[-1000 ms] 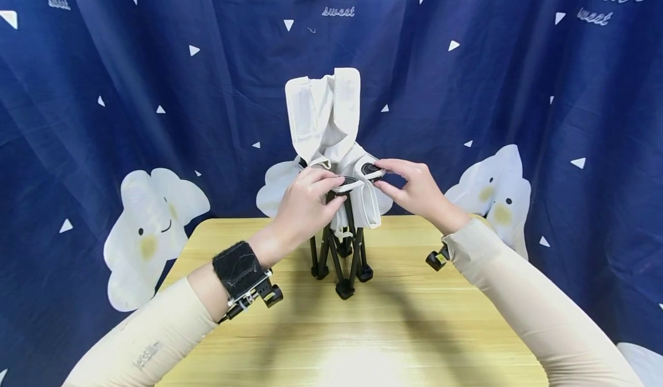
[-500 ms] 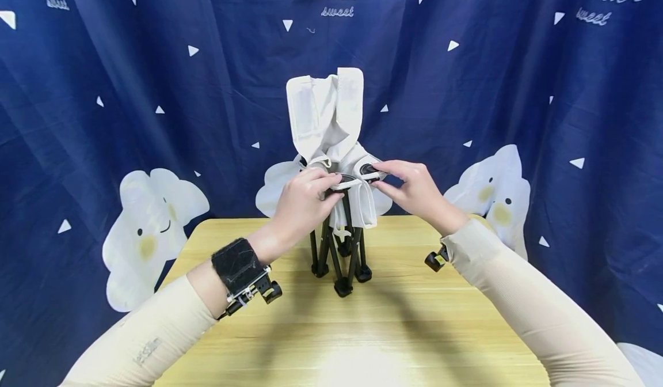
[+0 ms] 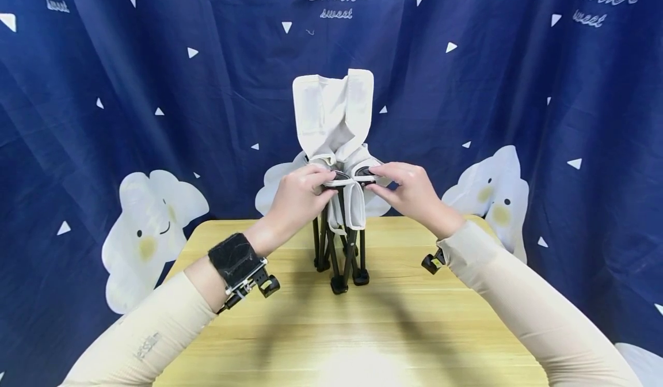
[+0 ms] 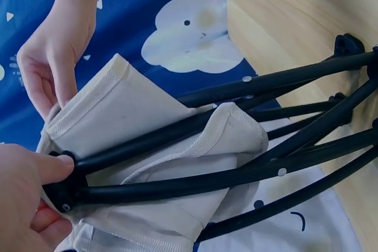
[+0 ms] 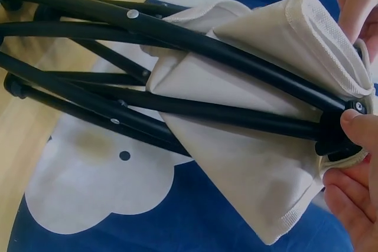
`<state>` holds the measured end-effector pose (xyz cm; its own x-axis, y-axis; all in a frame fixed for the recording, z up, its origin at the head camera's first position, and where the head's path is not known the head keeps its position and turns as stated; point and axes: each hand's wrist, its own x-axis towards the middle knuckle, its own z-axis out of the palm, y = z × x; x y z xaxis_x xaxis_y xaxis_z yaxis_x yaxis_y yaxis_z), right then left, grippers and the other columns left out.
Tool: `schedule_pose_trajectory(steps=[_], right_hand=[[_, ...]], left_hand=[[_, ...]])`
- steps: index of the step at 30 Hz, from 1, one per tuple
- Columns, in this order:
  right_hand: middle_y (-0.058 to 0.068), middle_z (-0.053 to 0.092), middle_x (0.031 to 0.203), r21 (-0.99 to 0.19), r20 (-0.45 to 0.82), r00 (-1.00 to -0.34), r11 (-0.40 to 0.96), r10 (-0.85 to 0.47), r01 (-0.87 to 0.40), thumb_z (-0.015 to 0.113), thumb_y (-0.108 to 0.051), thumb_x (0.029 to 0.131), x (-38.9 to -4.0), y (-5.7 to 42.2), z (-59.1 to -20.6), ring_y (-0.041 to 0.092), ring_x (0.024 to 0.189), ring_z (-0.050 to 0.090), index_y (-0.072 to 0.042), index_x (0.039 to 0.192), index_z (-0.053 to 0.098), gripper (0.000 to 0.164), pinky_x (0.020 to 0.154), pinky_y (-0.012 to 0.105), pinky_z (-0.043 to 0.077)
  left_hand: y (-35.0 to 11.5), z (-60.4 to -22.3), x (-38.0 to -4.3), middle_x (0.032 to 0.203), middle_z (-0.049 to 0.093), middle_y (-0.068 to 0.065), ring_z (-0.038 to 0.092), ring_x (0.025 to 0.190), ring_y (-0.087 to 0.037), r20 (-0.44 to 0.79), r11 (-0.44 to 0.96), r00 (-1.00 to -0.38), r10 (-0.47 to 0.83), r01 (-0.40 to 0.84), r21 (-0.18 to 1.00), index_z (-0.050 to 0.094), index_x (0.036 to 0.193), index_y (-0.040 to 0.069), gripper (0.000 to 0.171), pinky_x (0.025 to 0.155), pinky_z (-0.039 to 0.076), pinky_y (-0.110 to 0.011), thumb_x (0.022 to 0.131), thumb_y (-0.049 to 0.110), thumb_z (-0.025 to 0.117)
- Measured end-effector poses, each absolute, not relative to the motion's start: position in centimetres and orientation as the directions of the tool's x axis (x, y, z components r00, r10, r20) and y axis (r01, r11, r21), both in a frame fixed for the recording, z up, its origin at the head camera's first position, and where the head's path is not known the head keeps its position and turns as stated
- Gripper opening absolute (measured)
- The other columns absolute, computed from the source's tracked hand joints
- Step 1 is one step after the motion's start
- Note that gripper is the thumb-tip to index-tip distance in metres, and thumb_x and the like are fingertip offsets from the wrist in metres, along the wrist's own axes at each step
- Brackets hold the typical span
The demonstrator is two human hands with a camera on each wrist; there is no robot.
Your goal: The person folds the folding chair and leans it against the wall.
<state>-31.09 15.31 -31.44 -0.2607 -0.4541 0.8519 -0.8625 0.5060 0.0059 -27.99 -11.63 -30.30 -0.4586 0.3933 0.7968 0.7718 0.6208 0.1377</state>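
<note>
A small folding chair with off-white fabric and black legs stands mostly folded at the middle of the tabletop. My left hand pinches its front left corner between thumb and fingers, where the left wrist view shows a black corner joint. Opposite it, my right hand pinches the front right corner, thumb against the black joint in the right wrist view. Both corners almost meet, and seat fabric hangs folded between them. Above, the backrest rises upright with two side flaps. Crossed legs end in black feet on the wood.
The light wooden tabletop reaches to a dark blue curtain right behind the chair, printed with clouds and triangles. A camera on a black strap sits at the left wrist, and another camera at the right.
Both hands have come closer together, bringing the chair's two front corners nearly side by side. The backrest has shifted slightly right, and the front feet have moved a little left and back.
</note>
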Motion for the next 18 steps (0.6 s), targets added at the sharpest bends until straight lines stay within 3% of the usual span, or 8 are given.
schedule_pose_trajectory(steps=[18], right_hand=[[0.017,0.080,0.089,0.030,0.873,-0.248,0.554,-0.419,-0.832,0.096,-0.006,0.080,-30.8,14.1,-31.6,0.032,0.077,0.075,0.002,0.106,0.083,0.030,0.069,0.048,0.063]], left_hand=[[-13.2,-30.5,-30.6,0.110,0.083,-0.016,0.080,0.104,-0.033,0.807,0.509,-0.439,0.395,0.836,0.206,0.084,0.107,-0.002,0.029,0.096,0.064,-0.043,0.079,-0.002,0.093]])
